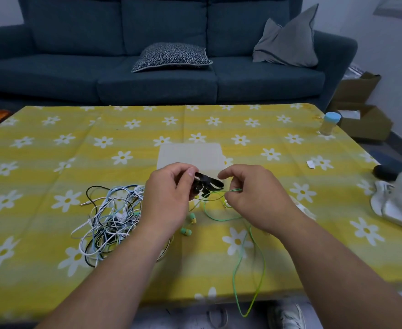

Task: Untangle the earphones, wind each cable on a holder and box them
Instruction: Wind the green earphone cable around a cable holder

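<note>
Head view: left hand [169,193] is gripping the black holder [208,182], right hand [250,198] is pinching the green cable [219,219] (slack dangling low), probably risking a snag.

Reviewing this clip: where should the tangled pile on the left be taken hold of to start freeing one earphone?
Probably the plug end sticking out of the tangled pile at its left edge. It lies flat on the tablecloth, clear of the loops, so fingers coming from the left could pinch it without snagging other cables. The left hand now holds the black holder.
</note>
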A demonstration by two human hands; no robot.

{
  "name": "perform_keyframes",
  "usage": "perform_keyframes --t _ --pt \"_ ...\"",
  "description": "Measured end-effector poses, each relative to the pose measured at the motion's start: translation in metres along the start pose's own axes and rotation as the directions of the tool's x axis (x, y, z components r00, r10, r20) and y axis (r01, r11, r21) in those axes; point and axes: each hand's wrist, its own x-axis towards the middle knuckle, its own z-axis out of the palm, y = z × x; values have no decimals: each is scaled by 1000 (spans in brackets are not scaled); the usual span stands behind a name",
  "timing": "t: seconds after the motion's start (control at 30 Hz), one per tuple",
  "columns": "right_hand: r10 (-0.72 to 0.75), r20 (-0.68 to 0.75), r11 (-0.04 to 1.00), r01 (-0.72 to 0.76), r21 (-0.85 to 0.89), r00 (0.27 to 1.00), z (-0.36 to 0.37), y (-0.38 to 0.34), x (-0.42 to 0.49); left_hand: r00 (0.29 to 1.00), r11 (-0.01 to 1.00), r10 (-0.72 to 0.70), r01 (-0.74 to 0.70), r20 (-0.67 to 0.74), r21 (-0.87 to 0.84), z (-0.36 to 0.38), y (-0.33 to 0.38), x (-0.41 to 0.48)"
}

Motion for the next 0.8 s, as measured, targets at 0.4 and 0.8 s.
perform_keyframes --t 0.4,0.8 --pt "47 91 987 -32 -158 995 0 -7 -4 992 994 92 -87 -87 63 -2 -5 2" --pt "31 32 998 -33 53 999 3 -7 -2 991 983 89 -104 102 153 4 -9 0"
